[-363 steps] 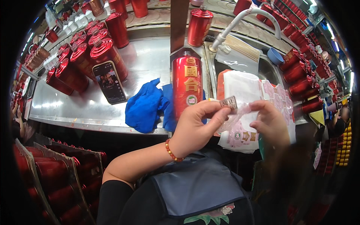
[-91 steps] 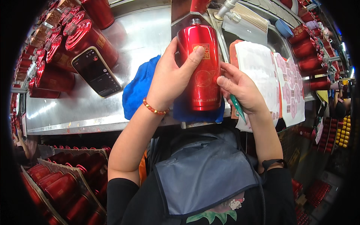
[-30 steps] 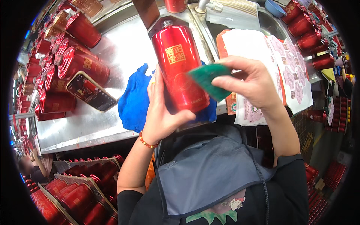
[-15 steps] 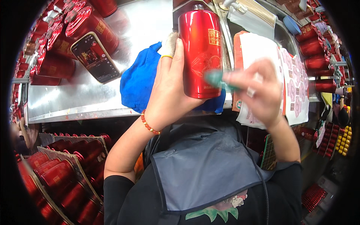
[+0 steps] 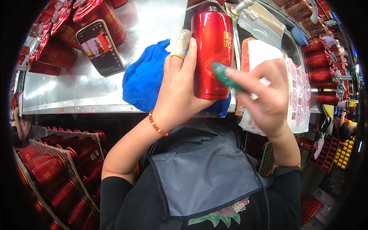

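A glossy red bottle [image 5: 209, 57] with a gold square design and a bare neck stands upright in the picture, close in front of me. My left hand [image 5: 178, 82] supports it from its left side and base, fingers along the wall; one finger wears a cream knitted finger cover [image 5: 181, 43]. My right hand [image 5: 268, 92] grips a green, rounded, flat tool [image 5: 226, 76], its tip at the bottle's lower front over a faint printed picture. Something small and white shows at the right fingers. Behind the left hand a blue cloth [image 5: 143, 76] lies crumpled on the metal table [image 5: 73, 97].
A phone [image 5: 100, 48] leans against red bottles [image 5: 100, 19] at the back left. Printed transfer sheets [image 5: 297, 96] lie on the right, before a sink with a tap [image 5: 245, 8]. Racks of red bottles [image 5: 48, 168] stand at lower left; more bottles [image 5: 321, 74] line the right.
The bottle and left hand sit slightly further right in the picture as the view shifts. The green tool, blurred earlier, shows more clearly at the bottle's lower front. The phone's screen picture differs.
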`<control>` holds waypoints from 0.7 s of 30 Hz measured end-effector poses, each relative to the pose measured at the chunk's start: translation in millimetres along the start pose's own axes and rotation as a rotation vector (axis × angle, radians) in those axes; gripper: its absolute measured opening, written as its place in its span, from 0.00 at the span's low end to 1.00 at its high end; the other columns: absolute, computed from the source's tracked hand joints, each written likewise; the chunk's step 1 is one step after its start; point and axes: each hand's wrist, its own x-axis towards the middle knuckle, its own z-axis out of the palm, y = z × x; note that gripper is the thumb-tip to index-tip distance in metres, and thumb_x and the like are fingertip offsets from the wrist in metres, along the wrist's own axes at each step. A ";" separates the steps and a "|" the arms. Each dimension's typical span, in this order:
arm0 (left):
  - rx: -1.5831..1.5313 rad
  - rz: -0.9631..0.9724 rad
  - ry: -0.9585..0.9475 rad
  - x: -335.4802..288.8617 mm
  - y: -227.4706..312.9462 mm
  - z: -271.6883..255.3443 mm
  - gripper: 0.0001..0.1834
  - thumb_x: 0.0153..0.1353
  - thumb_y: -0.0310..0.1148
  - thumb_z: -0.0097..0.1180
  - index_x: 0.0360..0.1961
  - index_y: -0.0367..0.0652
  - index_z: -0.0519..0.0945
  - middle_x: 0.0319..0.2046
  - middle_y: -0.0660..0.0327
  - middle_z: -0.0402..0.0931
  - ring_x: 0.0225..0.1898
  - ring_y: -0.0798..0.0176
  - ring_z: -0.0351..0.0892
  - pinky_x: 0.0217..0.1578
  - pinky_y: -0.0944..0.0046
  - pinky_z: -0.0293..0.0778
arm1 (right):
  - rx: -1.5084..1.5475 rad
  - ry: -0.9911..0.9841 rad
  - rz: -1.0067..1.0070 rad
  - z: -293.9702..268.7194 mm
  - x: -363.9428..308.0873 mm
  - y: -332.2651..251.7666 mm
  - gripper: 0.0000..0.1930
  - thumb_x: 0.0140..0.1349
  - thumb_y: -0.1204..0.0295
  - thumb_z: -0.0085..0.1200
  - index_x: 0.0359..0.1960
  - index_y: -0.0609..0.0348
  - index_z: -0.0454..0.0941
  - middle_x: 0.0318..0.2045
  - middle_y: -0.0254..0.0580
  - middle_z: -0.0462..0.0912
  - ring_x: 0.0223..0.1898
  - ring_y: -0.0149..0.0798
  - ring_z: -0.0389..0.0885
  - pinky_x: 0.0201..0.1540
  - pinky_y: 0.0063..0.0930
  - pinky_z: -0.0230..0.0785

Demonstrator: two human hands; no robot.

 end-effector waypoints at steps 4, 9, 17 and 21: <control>0.023 0.004 0.003 -2.4 -2.2 -0.5 0.64 0.43 0.38 0.79 0.76 0.28 0.51 0.70 0.33 0.54 0.65 0.32 0.61 0.68 0.45 0.60 | 0.104 -0.095 -0.118 -3.7 10.2 -20.3 0.22 0.39 0.79 0.67 0.42 0.56 0.87 0.27 0.34 0.72 0.33 0.41 0.71 0.35 0.35 0.65; -0.037 -0.013 0.028 -3.8 -3.5 4.8 0.64 0.43 0.38 0.79 0.76 0.29 0.51 0.70 0.34 0.56 0.63 0.34 0.63 0.67 0.47 0.60 | 0.077 -0.160 -0.157 2.3 13.6 -23.6 0.26 0.36 0.80 0.67 0.45 0.56 0.88 0.27 0.32 0.71 0.31 0.41 0.69 0.33 0.37 0.63; -0.023 0.012 0.033 -6.2 -8.8 7.4 0.65 0.42 0.38 0.79 0.76 0.29 0.52 0.64 0.38 0.63 0.57 0.39 0.66 0.64 0.49 0.61 | 0.161 -0.262 -0.161 -3.6 24.4 -23.8 0.23 0.38 0.81 0.66 0.42 0.56 0.88 0.27 0.33 0.72 0.32 0.41 0.70 0.32 0.34 0.63; -0.091 -0.083 -0.020 -4.6 3.7 -2.5 0.59 0.49 0.36 0.78 0.77 0.35 0.54 0.76 0.42 0.52 0.74 0.42 0.56 0.73 0.51 0.55 | -0.114 -0.065 -0.125 -3.2 32.6 -2.0 0.25 0.41 0.82 0.66 0.46 0.51 0.89 0.27 0.32 0.73 0.32 0.38 0.71 0.33 0.35 0.63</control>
